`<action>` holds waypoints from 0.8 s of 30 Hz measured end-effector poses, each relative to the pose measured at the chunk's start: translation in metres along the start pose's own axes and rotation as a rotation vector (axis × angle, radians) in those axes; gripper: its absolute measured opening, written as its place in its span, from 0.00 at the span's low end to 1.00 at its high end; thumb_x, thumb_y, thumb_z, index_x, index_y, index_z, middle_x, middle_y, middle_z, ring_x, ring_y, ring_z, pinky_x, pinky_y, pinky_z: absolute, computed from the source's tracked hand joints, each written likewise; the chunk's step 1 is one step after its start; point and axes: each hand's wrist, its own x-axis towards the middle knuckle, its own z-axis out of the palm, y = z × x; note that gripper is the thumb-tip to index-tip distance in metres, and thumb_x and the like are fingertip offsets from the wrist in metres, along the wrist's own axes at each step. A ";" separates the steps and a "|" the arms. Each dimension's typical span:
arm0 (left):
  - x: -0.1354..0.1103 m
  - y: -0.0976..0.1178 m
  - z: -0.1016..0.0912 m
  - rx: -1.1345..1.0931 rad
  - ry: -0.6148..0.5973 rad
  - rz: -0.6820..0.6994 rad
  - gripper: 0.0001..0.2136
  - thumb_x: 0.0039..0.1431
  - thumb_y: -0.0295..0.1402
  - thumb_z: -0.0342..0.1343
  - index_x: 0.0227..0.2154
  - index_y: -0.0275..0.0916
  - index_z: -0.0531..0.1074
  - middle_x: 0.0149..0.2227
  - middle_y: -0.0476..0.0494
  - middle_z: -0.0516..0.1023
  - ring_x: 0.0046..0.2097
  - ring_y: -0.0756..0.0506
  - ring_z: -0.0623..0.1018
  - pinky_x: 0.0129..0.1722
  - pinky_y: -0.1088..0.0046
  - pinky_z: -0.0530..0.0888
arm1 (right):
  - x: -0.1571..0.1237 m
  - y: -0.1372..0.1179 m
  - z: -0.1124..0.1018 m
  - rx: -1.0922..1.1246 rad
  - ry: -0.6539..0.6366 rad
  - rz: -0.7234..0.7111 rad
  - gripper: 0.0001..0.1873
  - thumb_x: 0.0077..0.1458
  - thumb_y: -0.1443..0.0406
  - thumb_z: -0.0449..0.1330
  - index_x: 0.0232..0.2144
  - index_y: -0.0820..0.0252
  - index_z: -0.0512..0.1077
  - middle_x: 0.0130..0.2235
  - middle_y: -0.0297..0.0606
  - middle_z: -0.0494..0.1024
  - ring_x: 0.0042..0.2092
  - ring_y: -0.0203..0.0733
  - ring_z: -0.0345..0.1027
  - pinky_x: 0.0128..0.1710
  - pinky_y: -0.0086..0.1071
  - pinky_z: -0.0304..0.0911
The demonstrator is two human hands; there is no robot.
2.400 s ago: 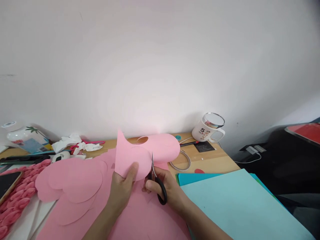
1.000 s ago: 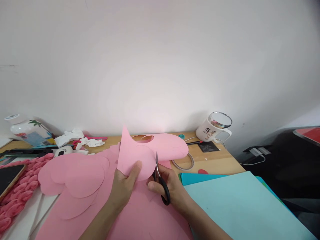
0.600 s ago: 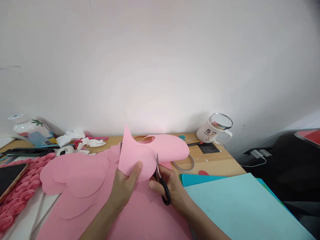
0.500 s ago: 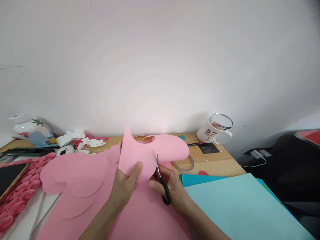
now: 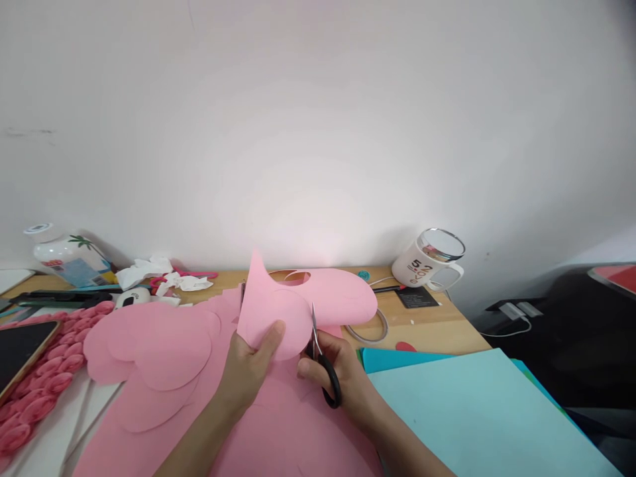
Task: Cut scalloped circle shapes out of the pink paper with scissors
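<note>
My left hand (image 5: pixel 251 371) pinches a curling piece of pink paper (image 5: pixel 293 308) by its lower left edge, thumb on top. In my right hand (image 5: pixel 338 368) is a pair of scissors (image 5: pixel 331 381) with black handles, its blades upright at the paper's edge. Part of the blades is hidden behind the paper and my fingers. Several pink paper circles (image 5: pixel 173 344) lie overlapped to the left, on a larger pink sheet (image 5: pixel 293 430) beneath my hands.
Light blue paper sheets (image 5: pixel 477 411) lie at the right. A white mug (image 5: pixel 424 262) stands tilted in view near the wall, by a black card (image 5: pixel 416 297) and a roll of tape (image 5: pixel 380 328). A bottle (image 5: pixel 69 255), crumpled tissue (image 5: pixel 144 270) and a phone (image 5: pixel 22 351) are at the left.
The view has shifted very slightly, so everything sits a little to the right. Both hands, the paper and the scissors keep nearly the same pose.
</note>
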 end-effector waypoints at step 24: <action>-0.001 0.008 -0.001 -0.076 -0.005 -0.021 0.13 0.47 0.40 0.58 0.30 0.32 0.75 0.26 0.41 0.79 0.31 0.42 0.77 0.29 0.70 0.74 | 0.000 0.003 0.001 -0.067 0.019 0.009 0.16 0.43 0.55 0.62 0.19 0.60 0.64 0.18 0.29 0.64 0.21 0.33 0.56 0.21 0.27 0.53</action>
